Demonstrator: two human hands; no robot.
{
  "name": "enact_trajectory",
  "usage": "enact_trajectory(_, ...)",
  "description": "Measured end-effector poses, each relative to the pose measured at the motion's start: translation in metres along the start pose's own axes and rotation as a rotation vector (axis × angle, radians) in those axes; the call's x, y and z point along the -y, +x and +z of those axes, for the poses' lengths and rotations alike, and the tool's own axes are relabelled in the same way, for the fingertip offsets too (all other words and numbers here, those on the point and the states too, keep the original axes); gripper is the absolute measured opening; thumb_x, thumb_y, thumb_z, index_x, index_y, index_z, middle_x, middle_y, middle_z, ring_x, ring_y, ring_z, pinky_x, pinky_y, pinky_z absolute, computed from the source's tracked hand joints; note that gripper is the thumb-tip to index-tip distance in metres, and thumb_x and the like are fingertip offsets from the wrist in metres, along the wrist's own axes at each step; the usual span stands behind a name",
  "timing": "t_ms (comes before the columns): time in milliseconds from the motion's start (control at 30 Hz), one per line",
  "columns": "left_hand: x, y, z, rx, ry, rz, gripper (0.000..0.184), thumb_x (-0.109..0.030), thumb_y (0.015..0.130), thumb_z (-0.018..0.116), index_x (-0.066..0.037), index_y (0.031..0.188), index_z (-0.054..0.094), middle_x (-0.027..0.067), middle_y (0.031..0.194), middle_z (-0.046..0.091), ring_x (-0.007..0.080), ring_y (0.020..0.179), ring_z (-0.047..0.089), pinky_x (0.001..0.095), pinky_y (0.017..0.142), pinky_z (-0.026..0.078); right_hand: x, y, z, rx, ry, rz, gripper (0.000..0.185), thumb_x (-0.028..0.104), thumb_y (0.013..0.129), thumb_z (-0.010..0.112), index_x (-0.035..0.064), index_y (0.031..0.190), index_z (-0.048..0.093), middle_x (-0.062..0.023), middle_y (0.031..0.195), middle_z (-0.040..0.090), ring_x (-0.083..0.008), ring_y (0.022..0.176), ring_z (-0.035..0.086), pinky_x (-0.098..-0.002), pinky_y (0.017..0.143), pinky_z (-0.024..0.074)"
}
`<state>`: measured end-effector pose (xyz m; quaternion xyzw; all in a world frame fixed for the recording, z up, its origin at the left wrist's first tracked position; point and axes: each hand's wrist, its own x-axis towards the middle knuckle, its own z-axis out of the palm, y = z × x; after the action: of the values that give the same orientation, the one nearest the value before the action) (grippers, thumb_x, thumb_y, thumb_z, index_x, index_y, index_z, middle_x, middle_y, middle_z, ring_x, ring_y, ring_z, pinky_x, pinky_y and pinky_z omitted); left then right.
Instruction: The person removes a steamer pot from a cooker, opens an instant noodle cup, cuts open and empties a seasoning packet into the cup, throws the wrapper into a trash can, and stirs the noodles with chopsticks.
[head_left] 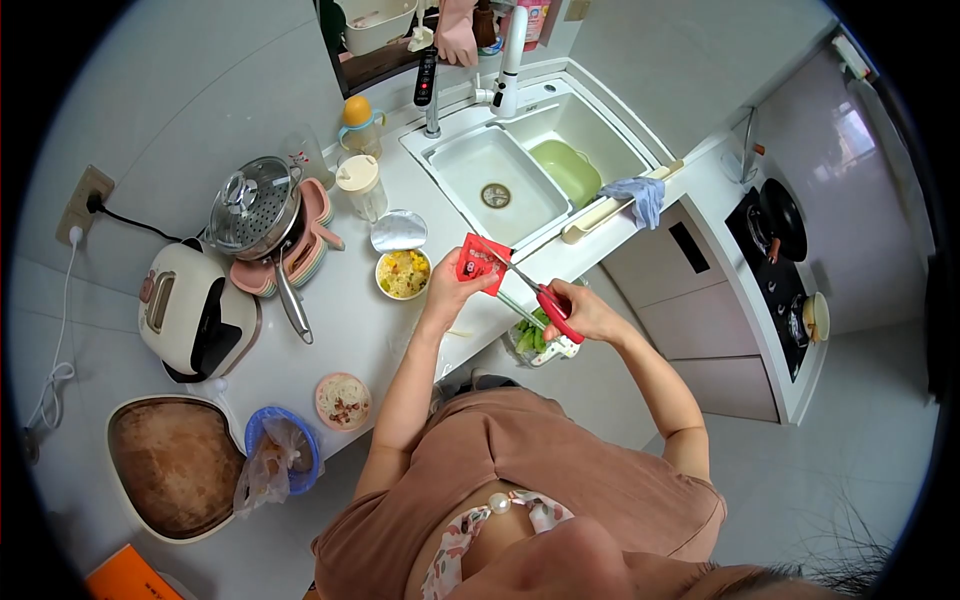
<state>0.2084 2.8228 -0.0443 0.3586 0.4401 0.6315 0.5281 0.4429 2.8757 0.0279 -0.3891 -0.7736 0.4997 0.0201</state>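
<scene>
From my end of the head camera, I see the left hand (458, 296) closed in a pinch, thumb and fingers gripping the lower left part of a red packet (480, 260). That low grip, I judge, leaves the packet's far right part free for the blades. The right hand (587, 314) is curled around the handles of the red-handled scissors (560, 316), whose blades point far and left, over that part of the packet; I cannot tell how widely they are parted. I see the packet held up just right of an open cup of noodles with corn (403, 274), probably to have the two close together. The cup's foil lid (399, 231) is folded back on its far side, likely out of the way of the opening. Farther off on the countertop (335, 350) I see a lidded drinking cup (361, 186), and left of that a glass-lidded steamer pot (256, 212) set over stacked pink dishes (318, 215). The double-bowl sink (465, 172) lies beyond the hands.
</scene>
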Motion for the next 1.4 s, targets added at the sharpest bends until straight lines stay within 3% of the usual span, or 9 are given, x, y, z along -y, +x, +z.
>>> enact_trajectory(267,-0.003,-0.001,0.0,0.021,-0.078,-0.027,0.036,0.001,0.074,0.072,-0.002,0.105,0.055,0.004,0.098,0.063,0.0091,0.087,0.06,0.0242,0.079,0.048,-0.017,-0.008,0.0,0.041,0.099,-0.224,0.076,0.058,0.056,0.08,0.0041,0.101,0.049,-0.0034,0.076,0.051,-0.0136,0.072,0.049,-0.0283,0.064,0.0405)
enact_trajectory(367,-0.003,-0.002,-0.007,-0.018,-0.08,0.001,0.034,-0.001,0.074,0.072,-0.002,0.104,0.055,0.0034,0.096,0.063,0.0087,0.085,0.059,0.0239,0.078,0.048,-0.046,-0.008,-0.007,-0.032,0.439,-0.041,0.077,0.059,0.057,0.079,0.0039,0.103,0.049,-0.0023,0.077,0.05,-0.0129,0.074,0.048,-0.0277,0.066,0.0406)
enact_trajectory(567,-0.01,-0.005,-0.007,-0.018,-0.061,-0.019,0.037,0.002,0.072,0.073,-0.002,0.104,0.054,0.0028,0.096,0.062,0.0081,0.086,0.059,0.0239,0.079,0.048,-0.121,0.031,0.015,-0.5,-0.68,0.221,0.051,0.052,0.064,0.074,0.0063,0.085,0.066,-0.0122,0.071,0.065,-0.0298,0.065,0.063,-0.0379,0.058,0.0492)
enact_trajectory(933,-0.008,-0.018,-0.008,0.131,-0.291,-0.087,0.054,-0.002,0.075,0.072,-0.003,0.12,0.042,0.0065,0.106,0.059,0.0114,0.095,0.058,0.0249,0.081,0.047,-0.166,0.081,0.029,-0.277,-0.778,0.179,0.044,0.039,0.077,0.066,0.0027,0.1,0.058,-0.0206,0.094,0.06,-0.0348,0.083,0.062,-0.0422,0.071,0.0506)
enact_trajectory(1033,-0.013,-0.023,-0.017,0.218,-0.378,-0.186,0.057,-0.004,0.078,0.069,-0.005,0.126,0.038,0.0068,0.109,0.058,0.0113,0.095,0.057,0.0238,0.078,0.047,-0.089,0.07,0.017,-0.487,-0.714,-0.116,0.032,0.029,0.077,0.068,0.0019,0.09,0.058,-0.0149,0.092,0.059,-0.0332,0.082,0.061,-0.0388,0.072,0.0501)
enact_trajectory(1100,-0.01,-0.025,-0.022,0.303,-0.436,-0.242,0.058,-0.006,0.079,0.067,-0.007,0.129,0.037,0.0066,0.11,0.056,0.0105,0.092,0.056,0.0227,0.074,0.046,0.014,0.054,0.007,-0.451,-0.275,-0.652,0.021,0.018,0.076,0.068,0.0026,0.088,0.059,-0.0104,0.088,0.059,-0.0296,0.078,0.059,-0.0373,0.07,0.0488)
enact_trajectory(1200,-0.005,-0.026,-0.025,0.422,-0.534,-0.299,0.064,-0.01,0.079,0.069,-0.006,0.132,0.034,0.0064,0.106,0.054,0.0108,0.083,0.055,0.0216,0.067,0.045,0.075,0.049,0.001,-0.213,-0.295,-0.979,0.015,0.012,0.076,0.067,0.003,0.086,0.059,-0.0072,0.082,0.059,-0.0264,0.075,0.058,-0.0352,0.068,0.0476)
enact_trajectory(1267,0.0,-0.025,-0.031,0.572,-0.6,-0.275,0.058,-0.015,0.084,0.063,-0.006,0.133,0.033,0.0083,0.113,0.052,0.0141,0.092,0.056,0.0253,0.074,0.045,0.081,0.053,-0.001,-0.138,-0.399,-0.967,0.013,0.011,0.075,0.067,0.0036,0.083,0.06,-0.0068,0.08,0.059,-0.0257,0.075,0.058,-0.0349,0.066,0.0474)
enact_trajectory(1400,-0.011,-0.035,-0.02,0.247,-0.19,-0.045,0.034,-0.021,0.096,0.045,-0.001,0.123,0.046,0.0052,0.118,0.053,0.0141,0.097,0.055,0.0276,0.089,0.04,0.087,0.061,-0.001,-0.072,-0.44,-0.836,0.011,0.01,0.075,0.067,0.0014,0.079,0.061,-0.0103,0.075,0.06,-0.0289,0.072,0.059,-0.0367,0.063,0.0473)
